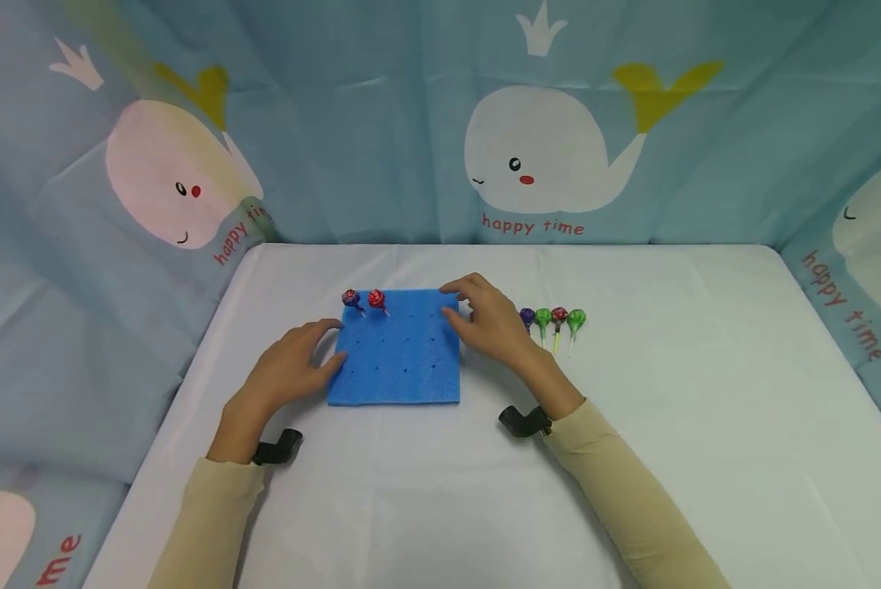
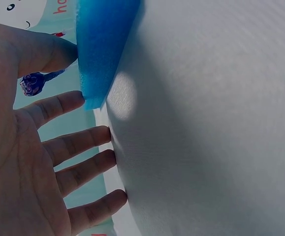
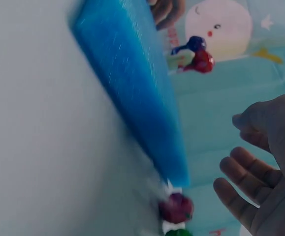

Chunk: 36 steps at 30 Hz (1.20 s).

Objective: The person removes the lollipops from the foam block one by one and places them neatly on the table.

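A blue foam block (image 1: pixel 403 384) with rows of small holes lies on the table. In its back left part a dark blue lollipop (image 1: pixel 350 298) and a red lollipop (image 1: pixel 377 299) stand upright on their sticks. My left hand (image 1: pixel 289 364) is at the block's left side, thumb and index fingertips right at its edge, other fingers spread. Over the block's back right corner hovers my right hand (image 1: pixel 490 321), fingers loosely bent, nothing between them. The right wrist view shows that hand (image 3: pixel 265 167) apart from the block, its fingers relaxed.
Right of the block, several lollipops lie in a row on the white table (image 1: pixel 676 409): a purple one (image 1: pixel 528 317), a green one (image 1: pixel 543 317), a dark red one (image 1: pixel 559 316) and another green one (image 1: pixel 576 319). A whale-print curtain (image 1: pixel 381 164) surrounds the table's far sides.
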Motion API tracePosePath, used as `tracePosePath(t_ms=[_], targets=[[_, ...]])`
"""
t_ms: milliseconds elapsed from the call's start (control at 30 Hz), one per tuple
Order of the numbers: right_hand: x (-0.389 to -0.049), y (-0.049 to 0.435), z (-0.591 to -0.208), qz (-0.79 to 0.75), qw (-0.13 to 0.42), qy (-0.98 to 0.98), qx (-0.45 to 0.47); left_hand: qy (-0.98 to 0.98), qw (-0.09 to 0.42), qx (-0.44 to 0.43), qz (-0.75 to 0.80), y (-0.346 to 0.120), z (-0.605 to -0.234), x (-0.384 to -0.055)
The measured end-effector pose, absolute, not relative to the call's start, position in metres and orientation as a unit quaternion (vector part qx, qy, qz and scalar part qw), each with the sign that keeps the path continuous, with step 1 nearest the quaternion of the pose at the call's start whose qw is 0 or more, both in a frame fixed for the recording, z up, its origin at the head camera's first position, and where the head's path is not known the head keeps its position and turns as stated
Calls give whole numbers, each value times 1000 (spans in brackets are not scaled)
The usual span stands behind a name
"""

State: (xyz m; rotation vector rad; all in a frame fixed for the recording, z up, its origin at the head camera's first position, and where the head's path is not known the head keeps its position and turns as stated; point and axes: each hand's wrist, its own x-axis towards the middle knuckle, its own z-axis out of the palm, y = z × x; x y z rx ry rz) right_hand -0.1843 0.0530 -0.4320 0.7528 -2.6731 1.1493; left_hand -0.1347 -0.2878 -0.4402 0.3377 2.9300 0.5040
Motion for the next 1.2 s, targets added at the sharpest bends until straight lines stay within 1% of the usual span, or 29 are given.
tracePosePath(t_ms=[367,500,667,867,1067,1200], targets=[[-199,25,-424,405,61,-872,267,974,90,114,174,-284,-433,-142],[-204,14,-424,394,48,-871,289,975,95,108,169,-285,-431,-144],[-211,1,-425,379,50,-870,310,975,97,106,167,-285,-430,-147],[-209,-9,-428,391,39,-862,321,974,100,104,177,-281,-435,-143],[-206,-21,-432,397,31,-854,336,974,85,108,178,-281,-438,-139],[-207,-29,-434,395,33,-852,341,976,86,104,173,-284,-437,-139]])
